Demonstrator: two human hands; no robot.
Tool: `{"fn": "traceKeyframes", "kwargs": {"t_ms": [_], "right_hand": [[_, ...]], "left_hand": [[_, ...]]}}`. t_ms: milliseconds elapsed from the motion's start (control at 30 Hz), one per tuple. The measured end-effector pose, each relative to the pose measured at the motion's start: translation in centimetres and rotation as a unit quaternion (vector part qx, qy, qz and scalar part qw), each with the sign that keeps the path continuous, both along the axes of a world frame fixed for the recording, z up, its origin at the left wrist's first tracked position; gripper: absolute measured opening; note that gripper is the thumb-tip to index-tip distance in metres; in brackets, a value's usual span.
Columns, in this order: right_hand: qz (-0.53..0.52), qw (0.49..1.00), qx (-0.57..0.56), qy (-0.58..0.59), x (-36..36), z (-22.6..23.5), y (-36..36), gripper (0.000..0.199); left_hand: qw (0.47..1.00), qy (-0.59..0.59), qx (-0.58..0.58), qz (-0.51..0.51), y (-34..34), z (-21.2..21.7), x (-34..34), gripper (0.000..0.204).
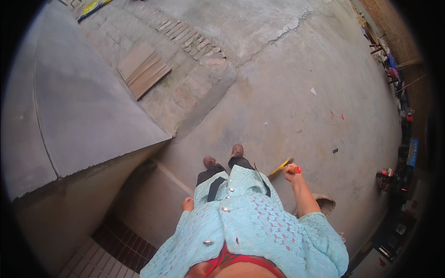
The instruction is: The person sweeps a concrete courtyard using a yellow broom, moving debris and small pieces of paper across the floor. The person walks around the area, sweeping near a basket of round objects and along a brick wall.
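On the right, my right hand (291,172) is closed round a yellow handle (281,168) with a red end. The handle slants down to the left beside my thigh; what kind of tool it belongs to does not show. At my left side hangs my left hand (187,204), its fingers curled in and nothing seen in them. It is close to the hem of my light blue knitted cardigan (250,217). Just behind my right forearm, a round brownish basket-like container (325,204) is partly hidden by the arm and sleeve.
A raised grey concrete slab (92,97) with a sharp corner stands at the left. Flat boards (144,70) and a row of bricks (185,37) lie beyond it. Small scraps (335,151) dot the concrete floor (296,106). Assorted items (389,178) line the right wall.
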State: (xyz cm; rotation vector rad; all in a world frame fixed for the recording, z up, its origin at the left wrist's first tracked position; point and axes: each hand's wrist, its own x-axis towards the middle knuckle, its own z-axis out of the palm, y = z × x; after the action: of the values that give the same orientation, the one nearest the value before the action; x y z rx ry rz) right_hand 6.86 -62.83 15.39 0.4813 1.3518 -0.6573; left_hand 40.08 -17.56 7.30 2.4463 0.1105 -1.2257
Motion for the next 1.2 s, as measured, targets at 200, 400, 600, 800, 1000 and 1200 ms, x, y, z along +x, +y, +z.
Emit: {"fn": "traceKeyframes", "kwargs": {"t_ms": [200,400,600,800,1000,1200], "right_hand": [[0.102,0.979,-0.104,-0.14,10.1,-8.8,-3.2,0.007],[0.17,0.928,-0.205,-0.26,25.4,-3.0,-10.5,0.006],[0.011,0.872,-0.195,-0.449,26.5,2.4,-19.2,0.011],[0.205,0.864,-0.399,-0.228,16.3,6.4,-15.0,0.033],[0.233,0.917,-0.324,0.015,6.1,14.2,-5.8,0.054],[0.125,0.979,-0.159,-0.014,-3.7,9.2,-5.5,0.017]], "left_hand": [[0.999,0.028,-0.023,0.011,3.9,-1.0,-0.8,0.02],[0.988,0.083,-0.085,0.1,-1.3,3.2,-0.3,0.022],[0.991,0.002,-0.134,0.031,-4.9,2.9,-0.1,0.018],[0.988,0.063,-0.079,0.119,-10.9,8.5,1.5,0.017],[0.994,0.066,-0.073,0.056,-13.0,8.7,2.4,0.019],[0.992,0.072,-0.099,0.026,-15.5,8.3,3.1,0.019]]}}
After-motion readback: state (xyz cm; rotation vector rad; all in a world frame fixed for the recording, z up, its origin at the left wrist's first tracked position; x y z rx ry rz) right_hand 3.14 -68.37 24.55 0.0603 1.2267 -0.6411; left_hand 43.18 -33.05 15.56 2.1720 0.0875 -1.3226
